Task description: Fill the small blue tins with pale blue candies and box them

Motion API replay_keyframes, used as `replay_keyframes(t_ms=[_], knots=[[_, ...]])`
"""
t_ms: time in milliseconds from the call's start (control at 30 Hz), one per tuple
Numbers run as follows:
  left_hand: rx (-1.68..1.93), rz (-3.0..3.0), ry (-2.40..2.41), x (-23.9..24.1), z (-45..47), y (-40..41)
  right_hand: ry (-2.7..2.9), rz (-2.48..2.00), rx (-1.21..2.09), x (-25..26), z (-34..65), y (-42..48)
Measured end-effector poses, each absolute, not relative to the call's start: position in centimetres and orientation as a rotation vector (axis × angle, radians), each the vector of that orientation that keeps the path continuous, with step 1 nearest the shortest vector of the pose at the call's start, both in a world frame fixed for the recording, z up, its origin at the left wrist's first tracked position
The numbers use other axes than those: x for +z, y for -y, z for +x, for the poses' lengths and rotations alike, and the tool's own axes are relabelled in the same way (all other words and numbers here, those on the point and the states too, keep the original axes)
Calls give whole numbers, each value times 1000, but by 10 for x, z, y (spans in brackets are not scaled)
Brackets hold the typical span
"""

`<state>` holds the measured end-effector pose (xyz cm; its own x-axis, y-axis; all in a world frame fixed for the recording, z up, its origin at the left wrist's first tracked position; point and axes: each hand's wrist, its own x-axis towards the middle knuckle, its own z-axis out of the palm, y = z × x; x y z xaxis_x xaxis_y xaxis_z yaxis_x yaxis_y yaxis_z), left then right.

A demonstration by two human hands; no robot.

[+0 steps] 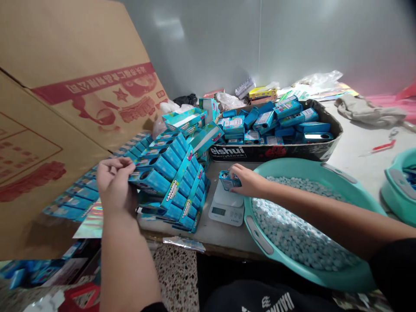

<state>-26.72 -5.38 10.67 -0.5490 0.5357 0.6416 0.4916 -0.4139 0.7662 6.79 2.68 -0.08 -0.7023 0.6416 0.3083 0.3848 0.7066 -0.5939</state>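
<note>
My right hand (248,182) is closed on a small blue candy box (227,180) held just above a white kitchen scale (225,207). My left hand (113,184) has its fingers pinched at the end of an empty blue box (150,178), part of a stacked pile of open blue boxes (175,182). Below my right forearm sits a teal basin (294,169) full of small pale blue candies (292,234).
A black cardboard tray (276,151) behind the scale holds several filled blue boxes. A big brown carton flap (65,86) rises on the left. Another teal basin (399,190) stands at the right edge. Red-handled scissors (383,146), a grey cloth and plastic bags lie farther back.
</note>
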Motion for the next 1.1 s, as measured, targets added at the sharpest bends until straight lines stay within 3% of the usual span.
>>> replay_keyframes(t_ms=[400, 800, 967, 1100], knots=[[1935, 1410, -1682, 113, -248, 61, 2554, -891, 671, 5, 76, -30], [2066, 1521, -2233, 100, -238, 82, 2532, -881, 654, 2, 74, -26], [2374, 896, -2093, 74, -232, 106, 2484, -862, 719, 4, 73, -24], [2378, 1001, -2193, 29, -253, 126, 2436, -875, 715, 1, 72, -23]])
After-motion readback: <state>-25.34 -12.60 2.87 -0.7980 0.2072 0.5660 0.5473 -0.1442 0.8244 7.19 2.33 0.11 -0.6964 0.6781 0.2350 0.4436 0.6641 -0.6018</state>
